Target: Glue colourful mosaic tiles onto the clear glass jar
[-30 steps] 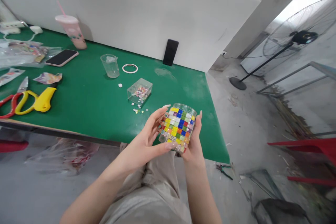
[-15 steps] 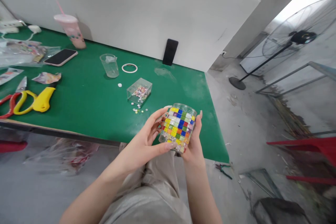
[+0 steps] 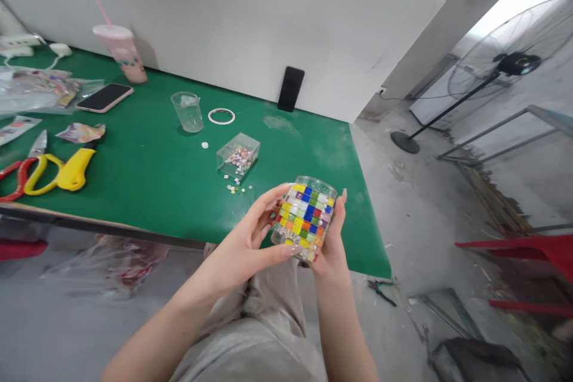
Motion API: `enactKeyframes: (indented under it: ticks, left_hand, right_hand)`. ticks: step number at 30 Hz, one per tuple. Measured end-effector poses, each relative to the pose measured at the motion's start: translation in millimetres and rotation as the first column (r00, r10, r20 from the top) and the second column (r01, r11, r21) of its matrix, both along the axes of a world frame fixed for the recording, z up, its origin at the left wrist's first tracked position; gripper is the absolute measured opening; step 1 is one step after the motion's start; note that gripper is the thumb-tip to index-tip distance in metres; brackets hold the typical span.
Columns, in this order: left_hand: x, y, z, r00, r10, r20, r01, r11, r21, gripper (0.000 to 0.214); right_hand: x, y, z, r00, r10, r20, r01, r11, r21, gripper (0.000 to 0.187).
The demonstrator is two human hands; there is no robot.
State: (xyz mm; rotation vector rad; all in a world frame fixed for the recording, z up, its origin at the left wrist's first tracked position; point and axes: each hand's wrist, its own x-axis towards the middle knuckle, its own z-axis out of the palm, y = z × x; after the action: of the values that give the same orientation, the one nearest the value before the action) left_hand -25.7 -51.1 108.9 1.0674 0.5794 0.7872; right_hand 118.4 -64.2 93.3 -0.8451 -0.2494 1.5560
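A clear cylindrical jar (image 3: 305, 215), covered in rows of coloured mosaic tiles, is held slightly tilted above the table's front edge. My left hand (image 3: 253, 236) is closed round its left side, thumb across the lower front. From the right and below, my right hand (image 3: 333, 242) grips the jar, its fingers partly hidden behind it. Just beyond stands a small clear plastic box (image 3: 239, 155) with tiny coloured pieces inside. Some star-like bits (image 3: 235, 188) lie loose in front of the box.
On the green table (image 3: 152, 173) are a clear plastic cup (image 3: 188, 112), a white ring (image 3: 221, 116), scissors (image 3: 36, 170), a yellow-handled tool (image 3: 76, 170), a phone (image 3: 105, 98) and a pink drink cup (image 3: 123, 54). A black phone (image 3: 290, 89) leans on the white panel. Pliers (image 3: 381, 292) lie on the floor.
Almost nothing differs. Both hands keep hold of the jar, which has shifted only very slightly to the right.
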Motion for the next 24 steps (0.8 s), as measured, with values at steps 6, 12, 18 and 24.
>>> enactKeyframes:
  ticks: [6,12,18,24]
  left_hand:
    - [0.0,-0.7,-0.3,1.000,-0.003,0.007,0.003,1.000,0.020,0.067]
    - [0.0,-0.7,0.4,1.000,0.006,0.005,-0.006,1.000,0.027,0.067]
    - [0.3,-0.9,-0.9,1.000,-0.004,0.010,0.004,0.999,0.037,0.066]
    - [1.2,-1.7,-1.1,1.000,0.007,0.010,-0.007,0.999,0.047,0.064]
  right_hand:
    - [-1.4,-0.5,3.0,1.000,-0.013,0.001,0.013,0.998,-0.054,0.065]
    - [-0.9,-0.1,0.9,0.999,-0.030,0.034,0.032,0.998,-0.053,0.064]
    - [0.2,0.5,-3.0,0.990,-0.045,0.131,0.047,0.999,-0.015,0.068]
    - [0.8,0.1,-3.9,0.989,-0.043,0.140,0.044,0.999,0.002,0.068]
